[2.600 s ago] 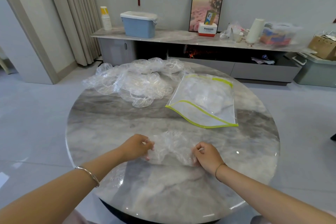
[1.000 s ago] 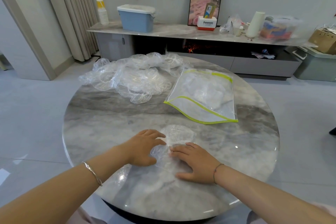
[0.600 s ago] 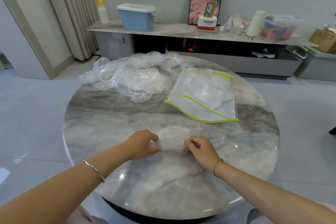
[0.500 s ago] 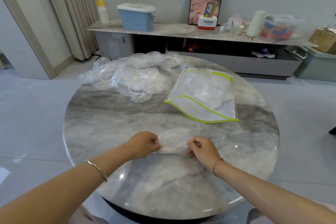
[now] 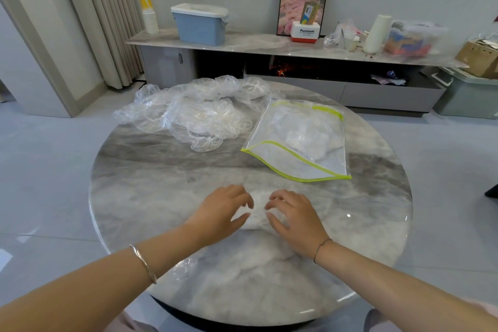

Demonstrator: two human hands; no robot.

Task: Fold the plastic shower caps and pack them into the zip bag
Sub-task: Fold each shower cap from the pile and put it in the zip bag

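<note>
Left hand [image 5: 223,214] and right hand [image 5: 295,219] rest with fingers relaxed and slightly spread on the folded shower cap [image 5: 256,214] on the table [image 5: 151,197], nearer the person than the zip bag [image 5: 299,143]. The pile of unfolded caps [image 5: 196,116] lies left of the zip bag.

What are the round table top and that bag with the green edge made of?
Table top: looks like polished grey-white marble or a marble-look slab; veined, with glossy reflections. Zip bag: thin, clear, flexible plastic with yellow-green trim; the table shows through it.
</note>
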